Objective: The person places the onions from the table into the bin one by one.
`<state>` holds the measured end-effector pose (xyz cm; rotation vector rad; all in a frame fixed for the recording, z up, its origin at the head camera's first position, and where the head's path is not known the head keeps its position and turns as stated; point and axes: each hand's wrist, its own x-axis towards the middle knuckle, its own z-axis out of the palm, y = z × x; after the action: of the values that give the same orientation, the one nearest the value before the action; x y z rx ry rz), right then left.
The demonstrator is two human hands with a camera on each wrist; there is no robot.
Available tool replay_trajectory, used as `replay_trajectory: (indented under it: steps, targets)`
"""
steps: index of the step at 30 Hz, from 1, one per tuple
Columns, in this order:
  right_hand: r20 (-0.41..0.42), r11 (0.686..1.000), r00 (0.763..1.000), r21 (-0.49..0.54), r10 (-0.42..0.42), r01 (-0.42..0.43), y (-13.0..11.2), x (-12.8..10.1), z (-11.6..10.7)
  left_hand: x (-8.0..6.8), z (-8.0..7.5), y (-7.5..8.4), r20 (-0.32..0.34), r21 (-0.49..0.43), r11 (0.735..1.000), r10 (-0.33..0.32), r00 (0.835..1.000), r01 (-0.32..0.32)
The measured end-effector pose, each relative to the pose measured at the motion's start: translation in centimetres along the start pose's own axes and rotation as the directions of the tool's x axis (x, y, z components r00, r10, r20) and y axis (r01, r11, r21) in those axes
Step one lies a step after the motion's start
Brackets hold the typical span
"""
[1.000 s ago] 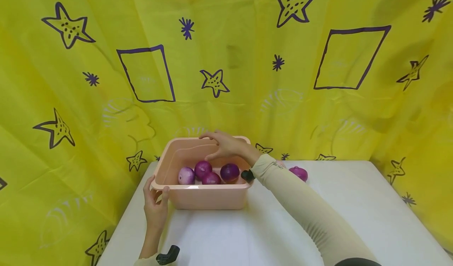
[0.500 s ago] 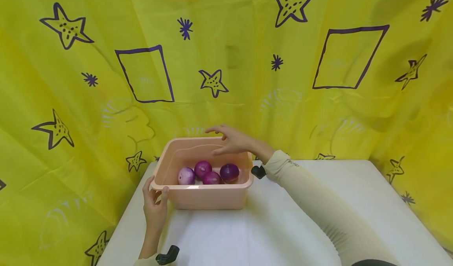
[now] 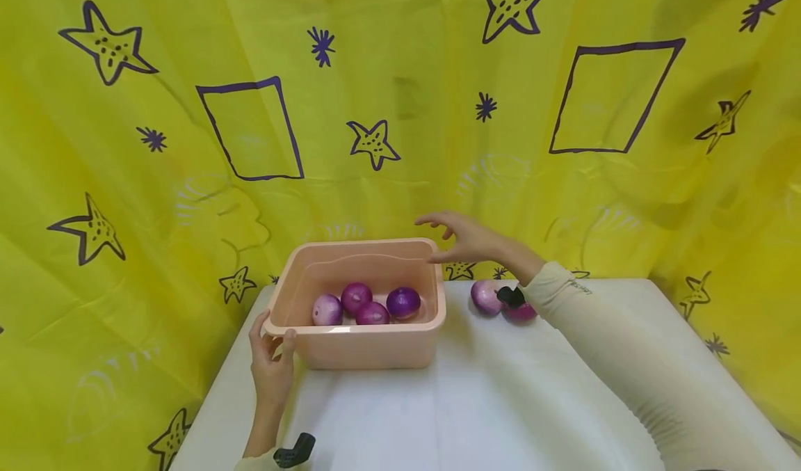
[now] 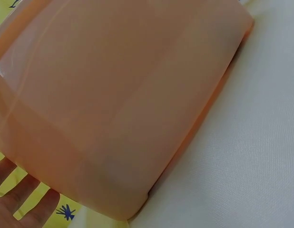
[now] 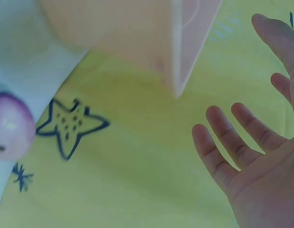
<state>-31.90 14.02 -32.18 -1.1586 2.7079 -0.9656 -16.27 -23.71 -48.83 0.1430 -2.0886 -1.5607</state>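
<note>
A white worktop (image 3: pixel 500 401) is seen before a yellow patterned cloth. A pink tub (image 3: pixel 369 346) is set on its far left part. Two purple onions (image 3: pixel 487 296) are laid just right of the tub, touching each other, near the back edge.

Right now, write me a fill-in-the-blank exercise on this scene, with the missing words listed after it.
1. The pink tub holds ____ purple onions.
2. The left hand grips the tub's near-left ____.
3. The right hand hovers with its fingers spread, holding ____.
4. Two more onions lie on the white table, to the tub's ____.

Missing words: four; corner; nothing; right
</note>
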Motion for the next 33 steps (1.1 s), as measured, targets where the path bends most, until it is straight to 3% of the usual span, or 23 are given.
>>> replay_trajectory:
  steps: [13, 22, 27, 33]
  targets:
    - [-0.079, 0.998, 0.995, -0.015, 0.059, -0.060, 4.1, -4.4, -0.8, 0.0, -0.1, 0.1, 0.003, -0.008, 1.000, -0.010, 1.000, 0.010]
    - [-0.121, 0.983, 0.976, -0.020, 0.181, -0.184, 8.9, -9.8, 1.5, 0.0, -0.1, 0.0, 0.004, -0.009, 1.000, -0.013, 1.000, 0.013]
    - [-0.148, 0.978, 0.968, -0.028, 0.201, -0.207, 11.7, -12.6, 2.9, 0.1, 0.0, 0.0, 0.000, -0.001, 1.000, -0.021, 1.000, 0.021]
    - [-0.124, 0.962, 0.955, -0.013, 0.268, -0.271, 14.0, -15.4, 4.3, 0.1, -0.1, -0.2, -0.012, -0.006, 1.000, 0.003, 1.000, -0.003]
